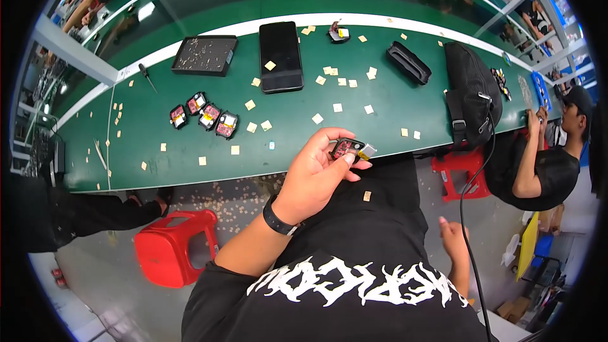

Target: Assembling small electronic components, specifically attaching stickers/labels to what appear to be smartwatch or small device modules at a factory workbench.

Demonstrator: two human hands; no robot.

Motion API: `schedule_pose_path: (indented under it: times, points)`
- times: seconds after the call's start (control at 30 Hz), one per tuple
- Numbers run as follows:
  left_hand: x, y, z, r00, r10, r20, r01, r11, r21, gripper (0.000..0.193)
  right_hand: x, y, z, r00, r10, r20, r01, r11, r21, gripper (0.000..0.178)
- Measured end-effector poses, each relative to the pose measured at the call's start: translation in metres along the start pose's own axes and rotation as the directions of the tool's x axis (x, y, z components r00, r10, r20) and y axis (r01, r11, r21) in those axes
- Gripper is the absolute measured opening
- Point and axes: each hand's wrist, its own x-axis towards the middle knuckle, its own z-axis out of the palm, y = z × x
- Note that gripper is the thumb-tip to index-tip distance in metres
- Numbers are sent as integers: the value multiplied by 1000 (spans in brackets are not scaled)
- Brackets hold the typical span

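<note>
Green bench (291, 133) | left hand (316, 168) | small module (342, 147): black-rimmed, reddish inside

At lower left of the frame stands a red plastic stool (163, 256); upper centre, a black smartphone (283, 54); right of centre, a black waist bag (470, 101); far right, a black-capped co-worker (557, 174).

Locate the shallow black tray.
Head view, upper left: the tray lies on the green bench, between the screwdriver on its left and the black slab on its right.
</note>
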Motion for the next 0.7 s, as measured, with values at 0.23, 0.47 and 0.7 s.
schedule_pose_path:
  times: [0.23,0.47,0.7]
  points:
    - [8,5,0,998,-56,41,54,998,32,27,-6,-156,-13,964,-262,39,208,838,504,37]
    - [18,3,3,999,-36,-38,34,998,-56,28,12,-204,-23,896,-435,87,213,594,776,37]
    - [28,-3,-1,993,19,-117,-22,1000,-21,24,39,-242,-16,760,-467,453,-482,64,874,24]
